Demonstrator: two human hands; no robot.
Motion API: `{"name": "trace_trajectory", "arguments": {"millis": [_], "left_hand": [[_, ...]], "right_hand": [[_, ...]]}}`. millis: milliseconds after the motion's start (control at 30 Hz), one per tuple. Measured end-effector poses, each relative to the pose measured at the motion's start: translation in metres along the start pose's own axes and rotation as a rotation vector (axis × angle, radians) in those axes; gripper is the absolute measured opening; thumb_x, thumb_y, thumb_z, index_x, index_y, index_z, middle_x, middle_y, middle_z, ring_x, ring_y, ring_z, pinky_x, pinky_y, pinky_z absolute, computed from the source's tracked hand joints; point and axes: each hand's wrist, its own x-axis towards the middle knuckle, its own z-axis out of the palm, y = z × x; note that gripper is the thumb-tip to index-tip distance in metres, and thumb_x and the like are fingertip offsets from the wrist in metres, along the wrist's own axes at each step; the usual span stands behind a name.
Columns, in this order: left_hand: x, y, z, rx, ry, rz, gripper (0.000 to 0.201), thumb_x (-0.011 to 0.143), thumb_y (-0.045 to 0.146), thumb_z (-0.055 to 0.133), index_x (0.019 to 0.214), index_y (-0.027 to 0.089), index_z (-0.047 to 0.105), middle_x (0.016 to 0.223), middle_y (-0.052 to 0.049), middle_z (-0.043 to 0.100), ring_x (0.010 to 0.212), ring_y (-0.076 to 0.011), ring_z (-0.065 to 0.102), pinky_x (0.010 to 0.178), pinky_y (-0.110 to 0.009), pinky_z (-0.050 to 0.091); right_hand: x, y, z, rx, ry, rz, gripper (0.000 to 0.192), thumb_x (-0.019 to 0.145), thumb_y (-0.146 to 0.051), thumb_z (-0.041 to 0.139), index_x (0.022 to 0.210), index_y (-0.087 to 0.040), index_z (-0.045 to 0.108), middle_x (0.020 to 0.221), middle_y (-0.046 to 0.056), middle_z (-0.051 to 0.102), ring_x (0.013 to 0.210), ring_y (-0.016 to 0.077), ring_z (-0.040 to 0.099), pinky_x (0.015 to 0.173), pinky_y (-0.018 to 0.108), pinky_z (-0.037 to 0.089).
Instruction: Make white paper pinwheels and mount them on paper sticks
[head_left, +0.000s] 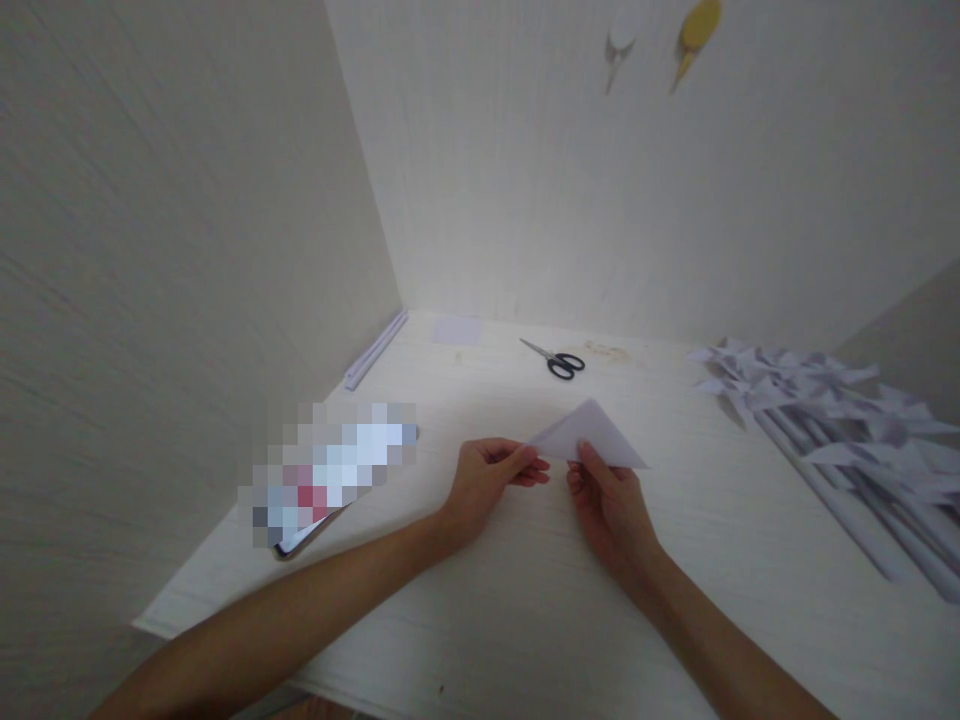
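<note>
Folded paper (604, 438) pinched by L fingers (519, 459) @ corner, R fingers (594, 462) @ btm edge.

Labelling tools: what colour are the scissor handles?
Black: the scissor handles show best in the head view.

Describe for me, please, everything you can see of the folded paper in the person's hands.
The folded paper is a plain, pale triangle, apparently thin sheet paper, with a line along its left slope suggesting layers. Its peak points away from the person, its long edge towards them. The left hand pinches the left corner; the right hand grips the long edge, thumb on top. The right corner is free. Whether it touches the white table is unclear.
</note>
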Motion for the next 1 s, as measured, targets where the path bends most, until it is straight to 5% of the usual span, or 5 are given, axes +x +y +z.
{"name": "trace_trajectory", "arguments": {"millis": [1000], "left_hand": [[0.0000,-0.0024,-0.0017,-0.107,-0.045,0.012,0.020,0.064,0.029,0.061,0.065,0.009,0.063,0.066,-0.006,0.067,0.061,-0.0135,0.062,0.066,-0.025,0.050]], "right_hand": [[-0.0010,0.0001,0.0004,0.006,-0.005,-0.002,0.019,0.049,-0.016,0.074,0.063,-0.012,0.061,0.058,-0.003,0.058,0.049,0.0033,0.050,0.041,0.010,0.043]]}}
